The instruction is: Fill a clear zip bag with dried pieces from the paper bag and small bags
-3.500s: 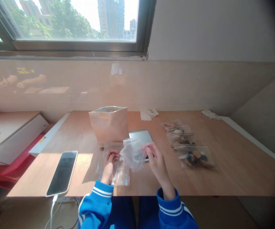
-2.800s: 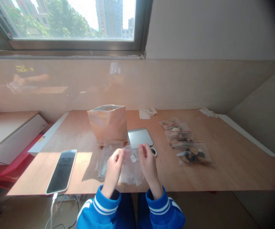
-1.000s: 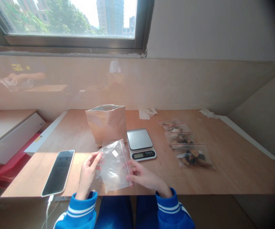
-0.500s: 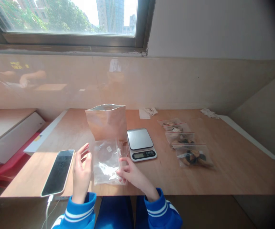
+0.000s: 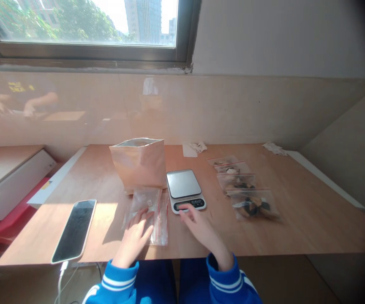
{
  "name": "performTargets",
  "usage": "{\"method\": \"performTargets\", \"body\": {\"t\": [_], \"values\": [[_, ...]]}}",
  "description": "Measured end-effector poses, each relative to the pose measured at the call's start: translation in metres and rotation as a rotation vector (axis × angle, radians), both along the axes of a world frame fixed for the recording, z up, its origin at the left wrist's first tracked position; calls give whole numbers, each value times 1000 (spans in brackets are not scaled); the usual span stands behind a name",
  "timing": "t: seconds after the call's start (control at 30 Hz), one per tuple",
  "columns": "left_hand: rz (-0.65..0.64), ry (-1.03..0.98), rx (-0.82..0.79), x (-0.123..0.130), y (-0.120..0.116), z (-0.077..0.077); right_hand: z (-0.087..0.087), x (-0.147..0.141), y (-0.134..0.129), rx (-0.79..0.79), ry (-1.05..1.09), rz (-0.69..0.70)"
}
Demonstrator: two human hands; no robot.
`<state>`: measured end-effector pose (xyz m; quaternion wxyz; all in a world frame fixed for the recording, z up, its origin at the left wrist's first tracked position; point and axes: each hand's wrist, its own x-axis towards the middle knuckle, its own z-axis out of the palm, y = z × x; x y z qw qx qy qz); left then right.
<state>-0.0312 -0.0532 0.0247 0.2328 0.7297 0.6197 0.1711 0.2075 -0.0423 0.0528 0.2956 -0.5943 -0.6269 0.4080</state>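
Note:
My left hand point(image 5: 134, 237) lies with fingers spread on clear, red-edged zip bags point(image 5: 161, 223) near the front of the table. Just to the right is a kitchen scale point(image 5: 184, 184) with a bare metal plate. At its front edge, the outstretched fingers of my right hand point(image 5: 204, 228) cover part of the display and hold nothing; whether they touch it I cannot tell. Behind the zip bags stands a kraft pouch point(image 5: 140, 168), upright with its mouth open. Several zip bags of dark and tan dried pieces point(image 5: 254, 207) overlap in a row right of the scale.
A phone point(image 5: 74, 231) with a white cable point(image 5: 61, 276) plugged in lies at the left front of the table. Crumpled tissue point(image 5: 199, 147) and another tissue point(image 5: 274, 148) sit along the back. A red stool point(image 5: 17, 215) is beyond the left edge.
My right hand has let go of the clear zip bag and moved right to the scale's front. My left hand has come right and down onto the zip bags.

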Motion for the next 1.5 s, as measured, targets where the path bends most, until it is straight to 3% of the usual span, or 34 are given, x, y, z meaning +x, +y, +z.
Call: {"method": "performTargets", "body": {"t": [0.07, 0.1, 0.2, 0.27, 0.4, 0.5, 0.57, 0.67, 0.73, 0.87, 1.0, 1.1, 1.17, 1.3, 1.37, 1.5], "values": [[-3, 15, 7, 0, -1, 0, -14, 32, 8, 206, -207, -182], [-4, 16, 9, 0, -1, 0, -22, 46, 11, 263, -351, -343], [-13, 28, 28, -1, -1, -1, -47, 83, 13, 297, -631, -703], [-18, 47, 60, -4, -2, -8, -60, 99, 10, 293, -718, -799], [-30, 99, 228, -12, -6, -29, -74, 116, 6, 323, -759, -837], [12, 116, 277, -13, -7, -30, -71, 121, 6, 355, -681, -928], [83, 77, 266, -9, -6, -18, -60, 123, 5, 359, -611, -977], [132, -50, 229, 4, -7, 7, -30, 121, -1, 353, -485, -1015], [118, -153, 185, 13, -9, 22, -5, 114, -8, 383, -302, -961], [50, -388, 115, 34, -14, 38, 40, 85, -21, 338, 209, -682], [-54, -570, 118, 52, -15, 49, 64, 47, -27, 195, 466, -346], [-84, -661, -26, 58, -17, 57, 67, 25, -26, 91, 582, -95], [-35, -719, -127, 59, -20, 62, 63, 14, -22, 80, 575, -43], [143, -960, -209, 60, -25, 66, 51, -3, -14, 337, 321, -322], [222, -1088, -214, 62, -25, 67, 49, -13, -13, 381, 235, -366], [350, -1146, -153, 66, -22, 68, 55, -35, -22, 185, 321, 20]]}}
